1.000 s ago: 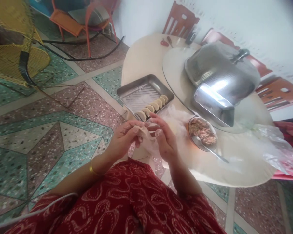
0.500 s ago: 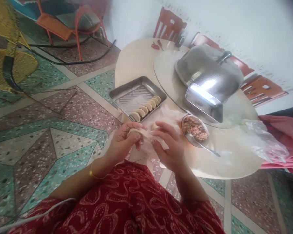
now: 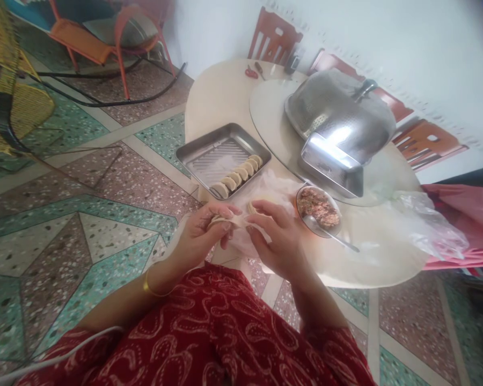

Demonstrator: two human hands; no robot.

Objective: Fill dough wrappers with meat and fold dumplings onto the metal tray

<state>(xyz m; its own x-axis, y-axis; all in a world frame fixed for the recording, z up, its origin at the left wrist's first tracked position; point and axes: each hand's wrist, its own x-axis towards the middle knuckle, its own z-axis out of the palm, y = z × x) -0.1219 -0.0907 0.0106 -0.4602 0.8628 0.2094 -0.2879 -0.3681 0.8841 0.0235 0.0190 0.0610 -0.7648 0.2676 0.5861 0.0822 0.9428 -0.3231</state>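
Observation:
Both hands meet at the near edge of a round cream table (image 3: 225,102). My left hand (image 3: 197,236) and my right hand (image 3: 277,236) together pinch a pale folded dumpling (image 3: 229,220) between their fingertips. Just beyond the hands sits a metal tray (image 3: 197,153) with a row of several finished dumplings (image 3: 237,176) along its near side. To the right of my right hand is a small bowl of minced filling (image 3: 319,208) with a spoon (image 3: 334,238) resting in it. A stack of wrappers on thin plastic (image 3: 273,187) lies behind my hands.
A steel colander over a steel tray (image 3: 338,123) sits on a round turntable at the table's centre. Crumpled clear plastic (image 3: 430,225) lies at the right edge. Red scissors (image 3: 250,72) lie at the far side. Wooden chairs stand by the wall; orange and yellow chairs stand on the patterned floor at left.
The view has drifted so the table sits further left and lower. My hands keep working the same dumpling, with my right fingers shifted along its edge.

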